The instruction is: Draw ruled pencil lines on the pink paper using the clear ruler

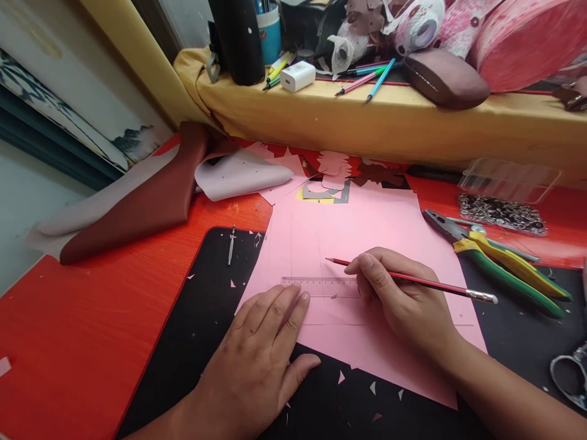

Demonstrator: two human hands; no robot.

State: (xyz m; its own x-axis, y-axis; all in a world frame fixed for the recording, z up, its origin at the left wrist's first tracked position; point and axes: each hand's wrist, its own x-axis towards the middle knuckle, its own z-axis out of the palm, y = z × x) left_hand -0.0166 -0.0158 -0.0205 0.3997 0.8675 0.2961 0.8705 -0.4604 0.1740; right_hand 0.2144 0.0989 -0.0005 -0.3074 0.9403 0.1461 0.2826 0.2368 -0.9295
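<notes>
On the red tabletop (77, 330) I see an open clear box (509, 183) of metal pieces (499, 214), green-and-yellow pliers (509, 278) nearby; along the yellow-covered ledge (293, 116), I make out a white charger (298, 76) and felt-tip pens (380, 81).

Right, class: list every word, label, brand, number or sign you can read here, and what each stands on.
No text reads clearly.
Ruler: scale markings, too small to read.
Brown rounded object: pale lettering, too small to read.
Blue cup: reddish mark, too blurred to make out.

Red table (82, 330), black mat (197, 318), pink paper (376, 226)
</notes>
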